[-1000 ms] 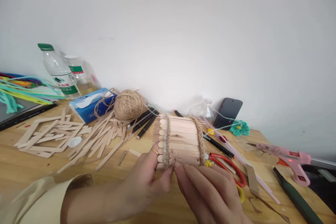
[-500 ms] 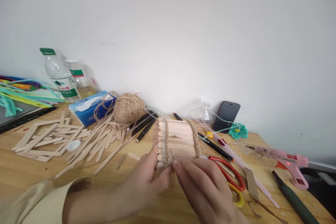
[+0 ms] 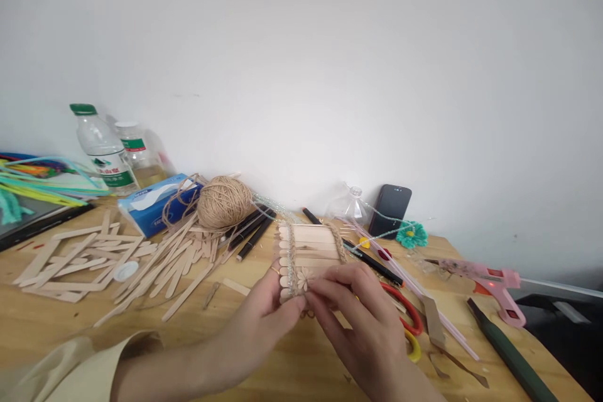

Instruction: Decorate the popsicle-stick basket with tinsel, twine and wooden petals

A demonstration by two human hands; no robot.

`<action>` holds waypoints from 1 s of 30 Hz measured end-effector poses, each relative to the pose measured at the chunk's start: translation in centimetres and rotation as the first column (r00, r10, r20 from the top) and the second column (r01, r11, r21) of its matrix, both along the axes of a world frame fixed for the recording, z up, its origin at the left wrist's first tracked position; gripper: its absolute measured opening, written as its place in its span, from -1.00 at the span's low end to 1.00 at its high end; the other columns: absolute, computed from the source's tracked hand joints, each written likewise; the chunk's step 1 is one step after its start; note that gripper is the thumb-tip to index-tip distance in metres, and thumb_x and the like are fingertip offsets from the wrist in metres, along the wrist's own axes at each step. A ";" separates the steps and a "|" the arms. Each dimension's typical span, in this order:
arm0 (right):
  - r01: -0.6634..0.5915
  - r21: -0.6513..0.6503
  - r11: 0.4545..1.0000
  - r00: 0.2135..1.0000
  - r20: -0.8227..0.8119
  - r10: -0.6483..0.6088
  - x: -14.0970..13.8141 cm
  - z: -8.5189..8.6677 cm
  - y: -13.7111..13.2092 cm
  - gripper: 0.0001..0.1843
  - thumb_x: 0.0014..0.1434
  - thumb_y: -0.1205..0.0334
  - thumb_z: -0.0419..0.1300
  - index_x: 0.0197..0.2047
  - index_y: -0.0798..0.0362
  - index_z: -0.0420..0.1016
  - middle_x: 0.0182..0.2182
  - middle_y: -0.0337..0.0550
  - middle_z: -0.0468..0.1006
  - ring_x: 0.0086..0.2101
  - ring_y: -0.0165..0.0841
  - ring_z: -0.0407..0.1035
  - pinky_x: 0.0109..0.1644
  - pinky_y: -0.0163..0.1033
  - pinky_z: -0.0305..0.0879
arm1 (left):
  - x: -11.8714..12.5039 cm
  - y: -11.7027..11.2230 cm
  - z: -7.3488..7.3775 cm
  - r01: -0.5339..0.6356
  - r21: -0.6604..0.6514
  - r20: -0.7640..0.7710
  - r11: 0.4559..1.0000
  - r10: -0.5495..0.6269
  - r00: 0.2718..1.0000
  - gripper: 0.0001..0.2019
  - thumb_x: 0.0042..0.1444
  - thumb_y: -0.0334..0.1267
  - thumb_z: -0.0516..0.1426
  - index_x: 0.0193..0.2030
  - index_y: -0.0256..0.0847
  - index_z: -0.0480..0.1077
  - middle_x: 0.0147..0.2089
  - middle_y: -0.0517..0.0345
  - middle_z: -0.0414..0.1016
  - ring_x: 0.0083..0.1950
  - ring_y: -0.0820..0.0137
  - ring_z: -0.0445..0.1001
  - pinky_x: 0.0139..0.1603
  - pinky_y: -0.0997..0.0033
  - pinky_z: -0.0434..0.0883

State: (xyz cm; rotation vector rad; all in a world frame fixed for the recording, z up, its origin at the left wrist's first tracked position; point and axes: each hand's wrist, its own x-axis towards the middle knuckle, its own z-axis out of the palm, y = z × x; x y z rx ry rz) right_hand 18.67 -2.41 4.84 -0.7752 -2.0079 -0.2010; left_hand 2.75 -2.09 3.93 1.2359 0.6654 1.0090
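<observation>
A small craft piece of wooden craft sticks (image 3: 316, 254) stands in front of me, with braided twine and a glittery cord across it. My left hand (image 3: 264, 311) grips its left lower edge, thumb in front, the other fingers hidden behind. Near the bottom of its face sits a small flower of pale wooden petals (image 3: 304, 276). My right hand (image 3: 360, 314) is closed, its fingertips pinching at the flower's lower right side. Those fingers cover part of the flower and the craft piece's lower right corner.
Left lie loose craft sticks (image 3: 176, 270), a twine ball (image 3: 223, 202), a tissue pack (image 3: 155, 210) and a bottle (image 3: 106, 154). Right are red-handled scissors (image 3: 409, 309), a phone (image 3: 391, 210), a turquoise flower (image 3: 412, 234), a pink glue gun (image 3: 494, 279) and a dark green tool (image 3: 511, 352).
My view has shifted slightly, so the table items sit lower and farther left. My right fingers have drawn back a little, showing more of the wooden flower. The left hand keeps its hold.
</observation>
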 end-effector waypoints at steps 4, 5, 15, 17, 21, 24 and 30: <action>0.038 0.020 0.999 0.995 0.088 -0.040 0.4 -0.4 -0.2 -0.88 0.11 0.47 0.17 -0.24 0.16 0.41 -0.38 -0.09 0.45 -0.36 -0.36 0.31 -0.33 -0.24 0.33 | 0.6 -0.2 -0.3 -0.021 -0.007 -0.039 1.000 0.021 0.999 -0.61 0.17 -0.26 0.07 0.15 -0.13 0.24 0.17 0.10 0.37 0.20 0.30 0.28 0.22 0.33 0.22; 0.043 0.033 0.999 0.991 0.126 -0.047 0.4 -0.4 -0.3 -0.88 0.12 0.46 0.16 -0.23 0.15 0.41 -0.39 -0.10 0.46 -0.37 -0.36 0.31 -0.35 -0.24 0.32 | 0.8 -0.2 -0.4 -0.024 -0.004 -0.050 1.000 0.023 0.998 -0.61 0.17 -0.25 0.07 0.15 -0.13 0.23 0.17 0.09 0.37 0.20 0.30 0.28 0.21 0.33 0.22; 0.100 -0.167 0.981 0.994 0.050 -0.092 4.3 -1.5 -2.4 -0.84 0.09 0.51 0.15 -0.33 0.06 0.38 -0.43 -0.19 0.43 -0.40 -0.43 0.34 -0.34 -0.32 0.30 | 0.9 1.7 -0.7 -0.267 0.175 -0.221 0.948 0.302 0.927 -0.59 0.14 -0.25 0.03 0.13 -0.27 0.21 0.17 0.00 0.36 0.19 0.26 0.29 0.23 0.27 0.18; 0.135 -0.300 0.944 0.984 0.155 -0.092 5.5 -3.0 -3.0 -0.86 0.13 0.47 0.11 -0.37 0.05 0.39 -0.44 -0.19 0.44 -0.42 -0.42 0.35 -0.36 -0.33 0.30 | 0.6 2.5 -0.8 -0.347 0.214 -0.255 0.913 0.396 0.882 -0.58 0.12 -0.22 0.04 0.12 -0.29 0.23 0.16 -0.02 0.37 0.19 0.22 0.29 0.24 0.23 0.17; 0.211 -0.420 0.883 0.962 0.251 -0.111 7.2 -5.6 -4.2 -0.81 0.14 0.44 0.07 -0.44 0.04 0.41 -0.47 -0.19 0.46 -0.45 -0.38 0.37 -0.41 -0.32 0.29 | 0.3 3.3 -1.4 -0.397 0.209 -0.319 0.894 0.446 0.836 -0.57 0.10 -0.16 0.04 0.09 -0.30 0.24 0.09 -0.04 0.43 0.10 0.16 0.37 0.15 0.15 0.26; 0.244 -0.481 0.842 0.958 0.253 -0.133 8.3 -5.9 -4.9 -0.83 0.17 0.42 0.05 -0.38 0.03 0.42 -0.42 -0.18 0.49 -0.40 -0.36 0.40 -0.37 -0.30 0.32 | 0.2 3.3 -1.5 -0.378 0.218 -0.305 0.900 0.430 0.849 -0.58 0.11 -0.16 0.04 0.09 -0.29 0.24 0.10 -0.02 0.42 0.13 0.18 0.35 0.17 0.17 0.25; 0.312 -0.572 0.759 0.950 0.166 -0.265 11.4 -4.1 -5.9 -0.85 0.18 0.34 0.01 -0.27 0.02 0.40 -0.39 -0.16 0.53 -0.37 -0.37 0.43 -0.31 -0.32 0.36 | 0.3 3.4 -1.5 -0.394 0.241 -0.315 0.887 0.455 0.833 -0.63 0.10 -0.17 0.05 0.05 -0.22 0.29 0.11 0.07 0.42 0.14 0.19 0.35 0.18 0.24 0.26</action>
